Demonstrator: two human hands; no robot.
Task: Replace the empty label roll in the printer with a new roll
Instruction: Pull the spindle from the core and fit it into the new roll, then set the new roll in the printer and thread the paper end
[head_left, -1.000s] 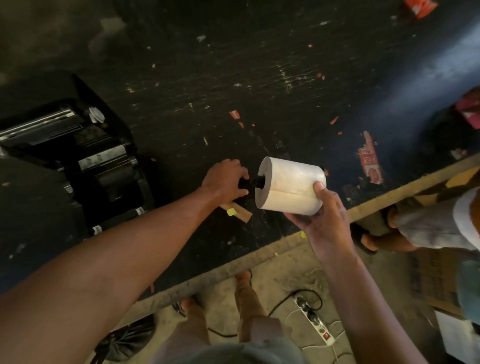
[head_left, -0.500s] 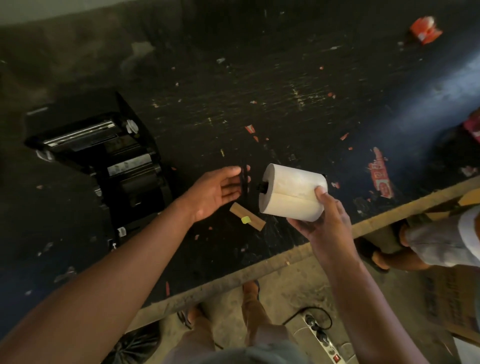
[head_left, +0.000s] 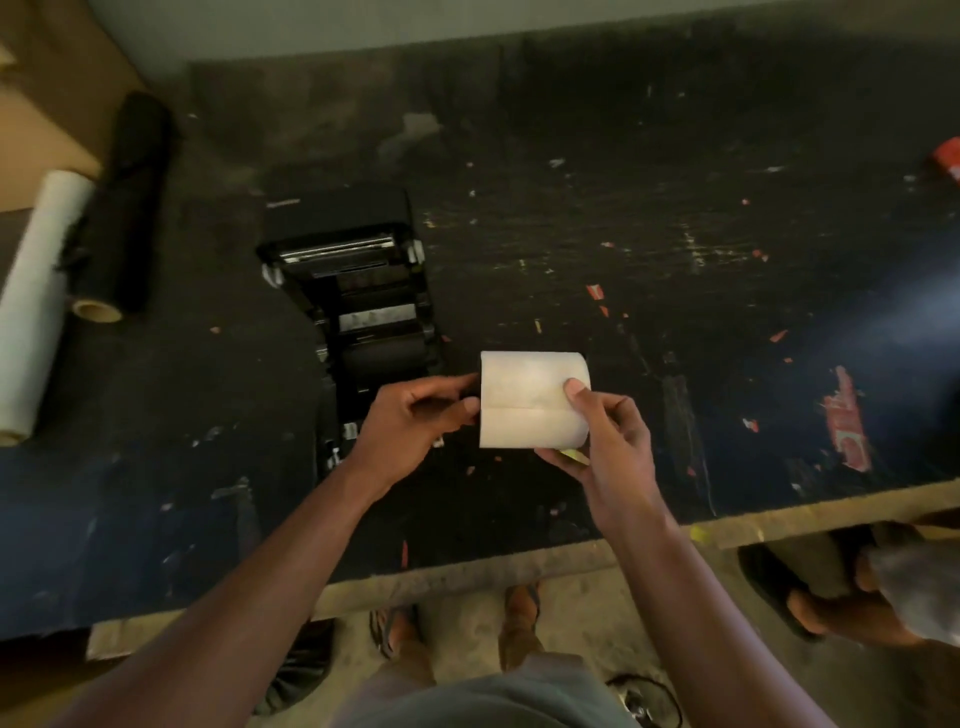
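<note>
A white label roll (head_left: 524, 397) is held above the dark table (head_left: 675, 286), just right of the printer. My right hand (head_left: 602, 447) grips the roll from its right end, thumb on top. At the roll's left end my left hand (head_left: 415, 421) has its fingers pinched on something dark; the black spindle there is mostly hidden by the fingers. The black label printer (head_left: 363, 306) lies open on the table, its rollers and empty bay showing, left of and behind the roll.
A white film roll (head_left: 36, 312) and a black film roll (head_left: 124, 208) lie at the table's far left. Red scraps (head_left: 847, 421) litter the right side. The wooden table edge (head_left: 519, 571) runs below my arms. Another person's sandalled foot (head_left: 810, 603) stands at lower right.
My left hand, open half a second ago, has closed on the roll's left end. Both hands and the roll have come closer to the printer; the view has swung left.
</note>
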